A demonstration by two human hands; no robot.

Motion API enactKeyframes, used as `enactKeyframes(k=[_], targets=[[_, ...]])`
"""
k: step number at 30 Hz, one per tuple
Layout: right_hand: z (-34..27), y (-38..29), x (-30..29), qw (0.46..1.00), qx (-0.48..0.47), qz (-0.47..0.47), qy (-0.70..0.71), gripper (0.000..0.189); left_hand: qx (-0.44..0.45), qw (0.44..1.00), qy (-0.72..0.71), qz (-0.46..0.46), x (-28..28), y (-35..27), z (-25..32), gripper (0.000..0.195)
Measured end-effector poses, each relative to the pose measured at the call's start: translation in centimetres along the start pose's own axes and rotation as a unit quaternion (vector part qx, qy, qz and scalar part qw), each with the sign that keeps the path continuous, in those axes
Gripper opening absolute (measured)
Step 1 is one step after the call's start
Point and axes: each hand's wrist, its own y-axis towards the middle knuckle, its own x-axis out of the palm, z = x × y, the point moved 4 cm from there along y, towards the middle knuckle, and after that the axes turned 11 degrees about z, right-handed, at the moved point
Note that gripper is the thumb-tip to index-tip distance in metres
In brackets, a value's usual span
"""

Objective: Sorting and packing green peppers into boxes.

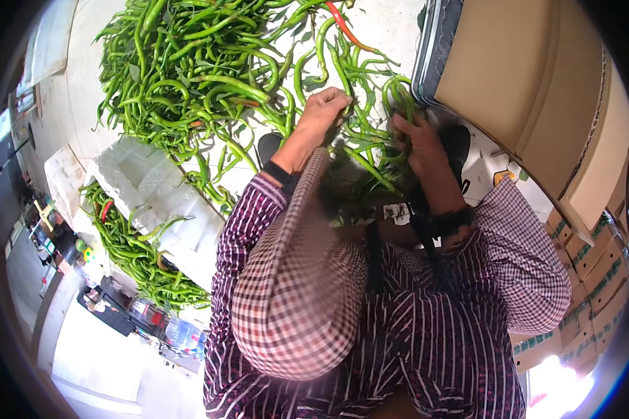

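My left hand has its thumb and fingers pinched together at the lower end of a long green chili pepper. To its right, my right hand is closed around several curved green chili peppers; its lower fingers are in shadow. Loose green peppers and leaves lie on the pale floor between and below the hands. One red chili pepper lies just above them. A large heap of green chili peppers spreads over the floor at the upper left.
An open cardboard box stands close on the right, with stacked cartons behind. White foam blocks lie at the left, beside a second heap of peppers. My knees in checked cloth rise on both sides of my forearms.
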Motion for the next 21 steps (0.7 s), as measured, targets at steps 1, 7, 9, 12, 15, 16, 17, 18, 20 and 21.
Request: enactKeyframes(k=[1,7,9,12,15,16,17,18,20,21], targets=[[-0.3,0.3,-0.1,0.999,0.002,-0.028,0.021,0.025,-0.092,0.985,-0.131,-0.068,0.3,-1.3,0.5,0.017],[-1.0,-0.5,2.1,0.995,-0.006,-0.096,0.020,0.021,0.009,0.966,0.017,-0.256,0.5,-6.9,2.1,0.023],[-0.9,-0.4,1.8,0.994,-0.015,-0.108,0.010,0.020,0.019,0.940,0.073,-0.331,2.4,-8.2,2.6,0.024],[-0.3,1.3,0.0,0.997,-0.032,-0.064,0.039,0.018,0.117,0.946,0.188,-0.235,2.2,-6.0,3.9,0.022],[-0.9,1.5,-1.0,0.999,-0.013,-0.028,0.041,0.016,0.401,0.864,0.280,0.121,0.3,-1.9,6.1,0.023],[-0.9,0.9,-0.4,0.995,0.014,-0.047,0.082,0.016,0.432,0.833,0.300,0.173,0.0,-0.5,5.9,0.029],[-0.9,0.3,0.4,0.989,0.042,-0.066,0.123,0.017,0.425,0.835,0.299,0.181,-0.2,0.9,5.3,0.029],[-0.9,0.2,0.2,0.989,0.041,-0.063,0.124,0.017,0.396,0.841,0.332,0.160,0.7,2.0,5.1,0.031],[-1.0,0.1,0.4,0.986,0.050,-0.080,0.139,0.018,0.366,0.845,0.365,0.138,1.2,2.9,4.4,0.032],[-1.1,0.3,0.2,0.986,0.050,-0.078,0.140,0.018,0.340,0.885,0.300,0.106,1.3,3.0,4.1,0.032]])
